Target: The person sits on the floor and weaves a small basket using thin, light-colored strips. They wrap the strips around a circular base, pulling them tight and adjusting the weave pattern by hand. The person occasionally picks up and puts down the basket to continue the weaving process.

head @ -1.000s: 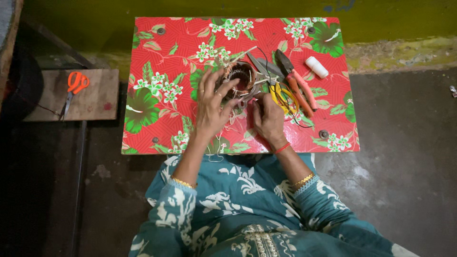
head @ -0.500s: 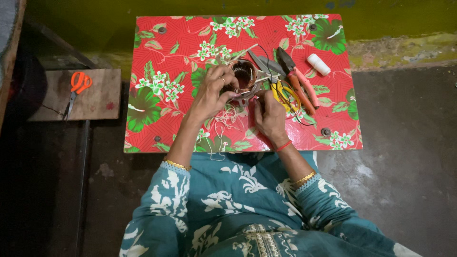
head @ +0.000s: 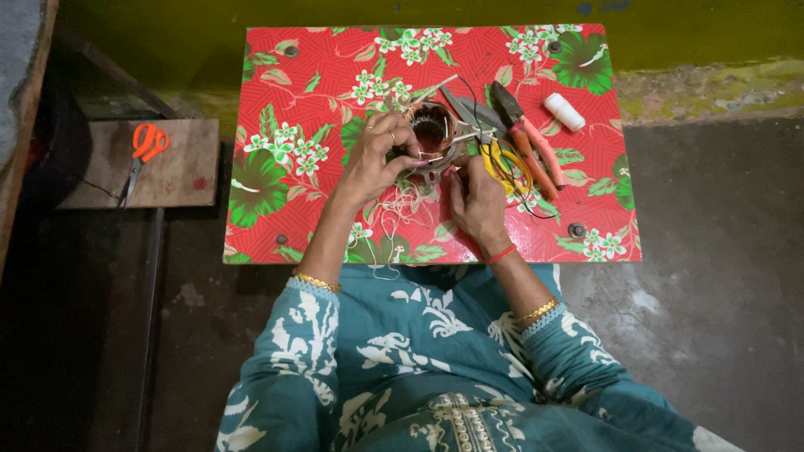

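A round copper-wound motor coil is gripped near the tabletop's centre, the left hand clamped on its rim. The right hand, fingers pinched on white thread, has been drawn slightly toward the near edge; tying appears ongoing.

- We note a low table covered in red oilcloth with a green and white flower print.
- We record a bare, dark grey floor, stained and patchy.
- We observe a yellow-green wall behind, its base chipped.
- We find a small wooden board at left, bearing orange-handled scissors.
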